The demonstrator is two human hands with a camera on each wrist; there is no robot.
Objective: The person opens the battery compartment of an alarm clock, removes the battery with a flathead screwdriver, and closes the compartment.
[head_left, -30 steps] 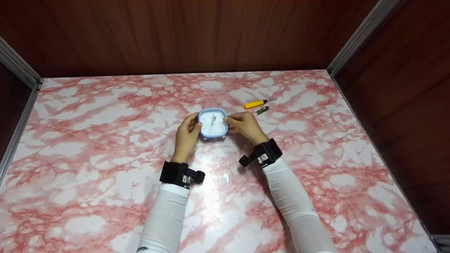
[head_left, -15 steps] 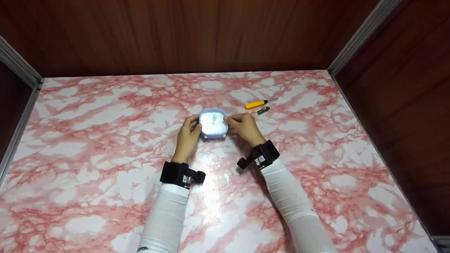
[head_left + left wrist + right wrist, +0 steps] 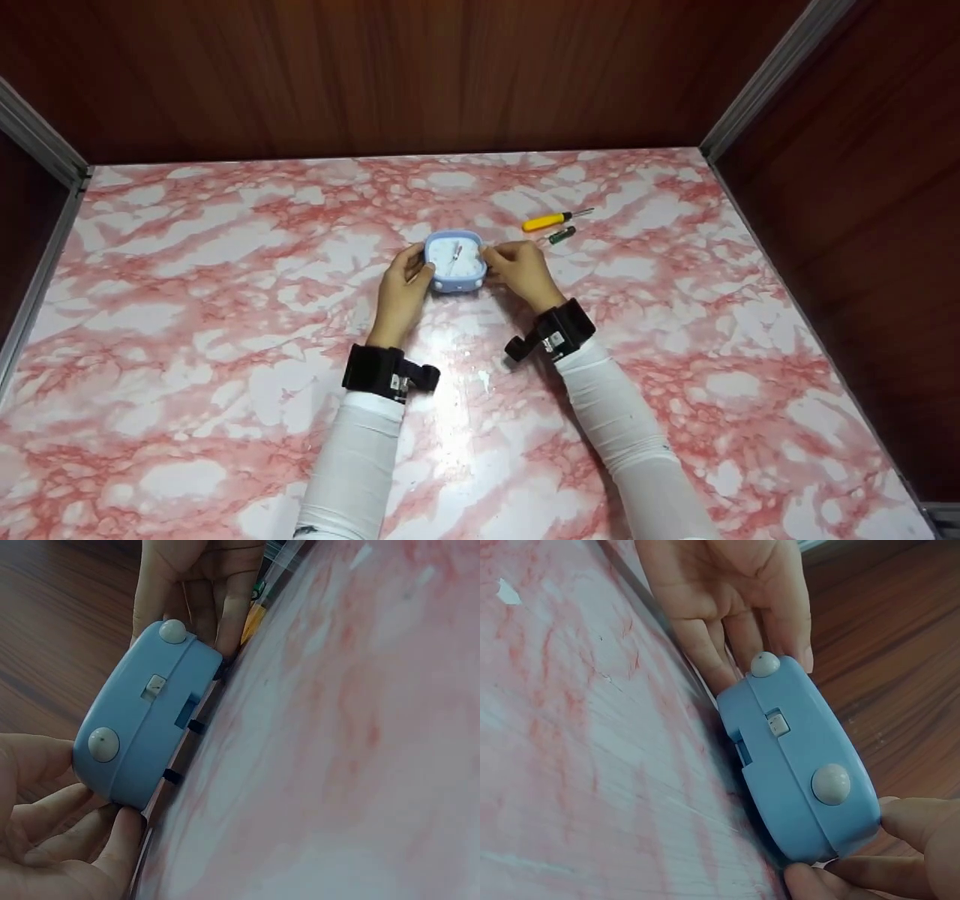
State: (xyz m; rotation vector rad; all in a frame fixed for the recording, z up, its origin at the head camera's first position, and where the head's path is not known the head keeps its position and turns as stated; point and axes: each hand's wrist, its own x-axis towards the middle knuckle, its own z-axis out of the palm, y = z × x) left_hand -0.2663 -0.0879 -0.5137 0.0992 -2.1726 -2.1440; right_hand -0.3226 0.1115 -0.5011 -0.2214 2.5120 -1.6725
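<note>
A small light-blue alarm clock (image 3: 455,261) with a white face and thin hands lies face up between both hands. My left hand (image 3: 401,296) grips its left side, thumb on the front rim. On the opposite side, my right hand (image 3: 525,271) pinches the edge between thumb and fingers. Facing me is the clock's bottom side, with two round white feet (image 3: 103,744) and a small white switch (image 3: 778,723) in a slot between them. Small dark pieces (image 3: 196,726) stick out along the back edge in the left wrist view. The clock's back faces the table and is hidden.
Behind the right hand lie a yellow-handled screwdriver (image 3: 546,222) and a smaller green tool (image 3: 562,235). The table (image 3: 225,337) has a pink-and-white marbled top. Dark wood panels (image 3: 390,75) stand at the back and sides.
The clock has tilted so that its bottom side with the white feet shows more. Glare that covered its face half a second ago is gone. Both hands keep their hold, nearly in place.
</note>
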